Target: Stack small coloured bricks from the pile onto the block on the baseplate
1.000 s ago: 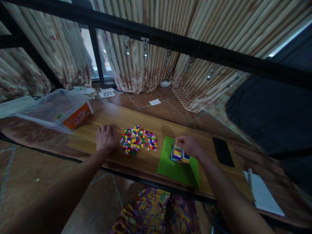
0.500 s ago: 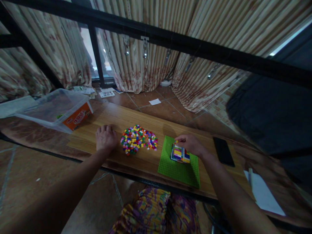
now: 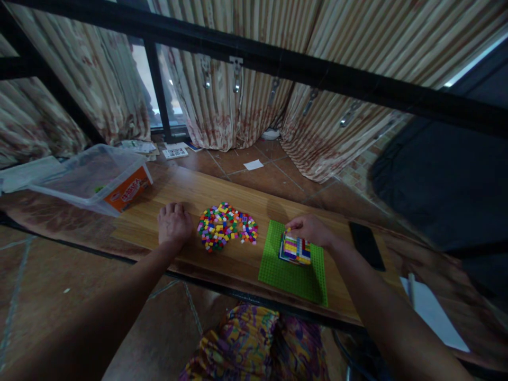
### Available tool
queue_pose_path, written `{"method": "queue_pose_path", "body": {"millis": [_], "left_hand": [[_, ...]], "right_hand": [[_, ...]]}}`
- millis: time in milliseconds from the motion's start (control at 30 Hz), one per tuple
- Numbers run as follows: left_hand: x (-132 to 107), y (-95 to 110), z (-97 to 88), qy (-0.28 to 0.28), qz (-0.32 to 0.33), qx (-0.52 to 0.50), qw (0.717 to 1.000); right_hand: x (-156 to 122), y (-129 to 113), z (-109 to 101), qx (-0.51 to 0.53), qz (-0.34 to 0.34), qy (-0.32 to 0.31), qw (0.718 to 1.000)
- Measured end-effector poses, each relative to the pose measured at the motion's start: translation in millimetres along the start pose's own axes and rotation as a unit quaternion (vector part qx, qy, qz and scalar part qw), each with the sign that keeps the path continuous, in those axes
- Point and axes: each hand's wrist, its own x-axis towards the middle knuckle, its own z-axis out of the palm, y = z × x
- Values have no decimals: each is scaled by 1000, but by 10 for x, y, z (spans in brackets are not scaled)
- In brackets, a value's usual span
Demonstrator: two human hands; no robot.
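On the wooden board, my left hand (image 3: 173, 224) rests with its fingers curled and closed, left of a loose pile of small coloured building bricks (image 3: 220, 227). A green studded baseplate (image 3: 291, 286) lies to the right of the pile. On it stands a low block built of striped rows of coloured bricks (image 3: 296, 248). My right hand (image 3: 311, 230) is over the far side of this block, thumb and fingers pinched together at its far left corner. A small yellowish brick shows at those fingertips, partly hidden by them.
A clear plastic box (image 3: 91, 174) with an orange label stands at the far left. A black phone (image 3: 365, 246) lies right of the baseplate, and white paper (image 3: 436, 317) with a pen-like stick (image 3: 411, 290) lies beyond it. A dark metal rail (image 3: 278, 61) crosses in front of curtains.
The view has shifted very slightly. My right hand stays pinched at the block's far corner, and my left hand remains resting beside the pile.
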Motion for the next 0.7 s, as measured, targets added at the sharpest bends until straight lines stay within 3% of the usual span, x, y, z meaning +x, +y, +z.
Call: {"method": "queue_pose_path", "body": {"millis": [433, 600, 700], "left_hand": [[3, 2, -11, -13, -3, -3, 1000], [-7, 25, -37, -7, -6, -5, 1000], [-12, 32, -42, -7, -7, -2, 1000]], "right_hand": [[21, 81, 55, 7, -6, 22, 1000], [-74, 123, 65, 91, 12, 91, 992], [-208, 96, 121, 121, 14, 171, 978]]}}
